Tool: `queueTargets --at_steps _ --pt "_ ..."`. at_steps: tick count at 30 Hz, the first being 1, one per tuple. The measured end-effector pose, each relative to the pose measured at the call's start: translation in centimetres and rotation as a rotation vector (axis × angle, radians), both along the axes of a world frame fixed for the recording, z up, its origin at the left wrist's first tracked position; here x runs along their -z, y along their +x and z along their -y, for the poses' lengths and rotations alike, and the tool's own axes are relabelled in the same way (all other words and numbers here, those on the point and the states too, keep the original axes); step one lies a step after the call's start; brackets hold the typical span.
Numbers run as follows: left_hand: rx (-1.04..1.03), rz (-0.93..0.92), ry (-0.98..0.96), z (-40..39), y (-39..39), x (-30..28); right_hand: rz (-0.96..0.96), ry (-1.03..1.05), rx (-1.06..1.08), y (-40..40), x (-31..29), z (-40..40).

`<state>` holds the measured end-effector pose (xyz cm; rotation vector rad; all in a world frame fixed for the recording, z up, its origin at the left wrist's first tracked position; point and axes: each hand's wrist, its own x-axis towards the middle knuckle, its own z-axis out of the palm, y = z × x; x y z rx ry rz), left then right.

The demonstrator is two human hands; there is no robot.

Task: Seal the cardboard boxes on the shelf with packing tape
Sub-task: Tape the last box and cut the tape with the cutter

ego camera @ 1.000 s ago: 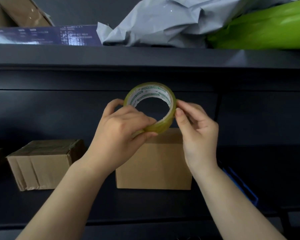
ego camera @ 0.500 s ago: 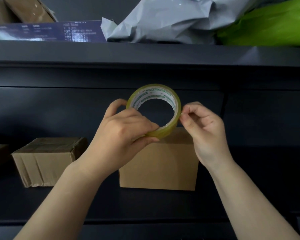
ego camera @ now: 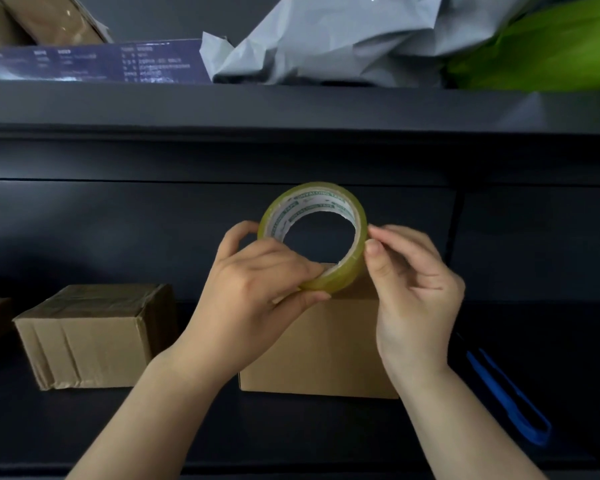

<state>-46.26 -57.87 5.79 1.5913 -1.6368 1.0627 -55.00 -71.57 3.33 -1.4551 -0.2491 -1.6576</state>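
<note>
So the left hand [ego camera: 257, 289] has the yellowish clear roll of packing tape [ego camera: 314, 237] held up on edge in front of the dark shelf [ego camera: 291, 427], thumb and fingers curled round the lower left of the roll. The white core with green print faces the camera. The right hand [ego camera: 413, 292] is at the roll's right rim, thumb and fingertips [ego camera: 373, 245] touching the outer layer of tape, other fingers loosely bent. Can't tell if it actually has a loose end pinched.

Right behind and below the roll sits a plain brown cardboard box [ego camera: 312, 348], roughly mid-shelf and close to the front edge. A second brown cardboard box with creased, taped-over sides [ego camera: 94, 334] is off toward the left end, apart from the first. A blue plastic tool [ego camera: 506, 400] lies toward the right end, near the front.

Upper shelf board [ego camera: 291, 105]: a dark purple printed carton [ego camera: 94, 62], crumpled grey plastic mailer bags [ego camera: 326, 39] and a bright green bag [ego camera: 548, 53].
</note>
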Motion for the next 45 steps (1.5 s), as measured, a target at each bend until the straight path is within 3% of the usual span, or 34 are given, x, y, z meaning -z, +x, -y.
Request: queueTargets --at_steps 12,16,27,31,40,45 --pt "0.037 -0.068 -0.006 0.0 0.6 -0.1 -0.066 -0.215 0.1 0.3 -0.7 -0.1" --pt "0.034 -0.056 -0.009 0.2 0.7 -0.2 -0.026 -0.086 -0.015 0.4 -0.3 -0.2" --pt "0.037 -0.085 0.051 0.5 0.4 0.1 -0.12 -0.165 -0.002 0.1 -0.6 1.2" --pt "0.031 -0.082 0.033 0.8 0.2 -0.4 -0.077 -0.054 -0.068 -0.3 -0.8 1.4" --pt "-0.026 0.018 0.031 1.0 0.1 -0.2 -0.114 -0.316 0.364 -1.4 -1.0 2.7" --pt "-0.025 0.041 0.021 1.3 0.3 -0.3 -0.156 -0.368 0.376 -1.3 -1.4 3.1"
